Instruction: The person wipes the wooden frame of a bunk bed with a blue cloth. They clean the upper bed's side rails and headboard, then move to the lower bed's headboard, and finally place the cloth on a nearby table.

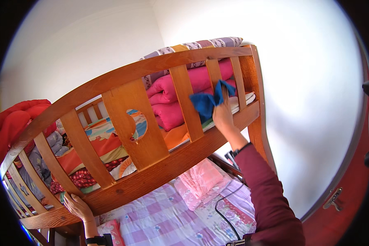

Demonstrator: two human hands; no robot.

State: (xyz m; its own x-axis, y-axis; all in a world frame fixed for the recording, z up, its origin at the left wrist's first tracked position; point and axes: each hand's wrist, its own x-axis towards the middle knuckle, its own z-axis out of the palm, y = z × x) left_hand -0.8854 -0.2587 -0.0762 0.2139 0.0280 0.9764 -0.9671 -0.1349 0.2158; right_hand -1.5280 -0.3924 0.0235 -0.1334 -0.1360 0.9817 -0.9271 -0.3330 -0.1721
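Observation:
My right hand (224,118) grips a blue cloth (204,103) at a slat (214,72) of the wooden guard rail on the upper bunk. The cloth is bunched and partly hangs to the left of the hand. At the lower left, my left hand (77,206) rests against the bunk's bottom side board (120,192), holding no separate object. Behind the slats lie a folded pink quilt (167,89) and a patterned pillow or bedding (184,46). The rail's wide middle panel (126,101) has a crescent-shaped cutout.
Red bedding (18,118) is heaped over the rail's left end. The lower bunk bears a purple checked sheet (153,215) and folded pink bedding (200,178). A black cable (221,212) hangs near my right arm. A red door with a metal handle (333,199) stands at the right.

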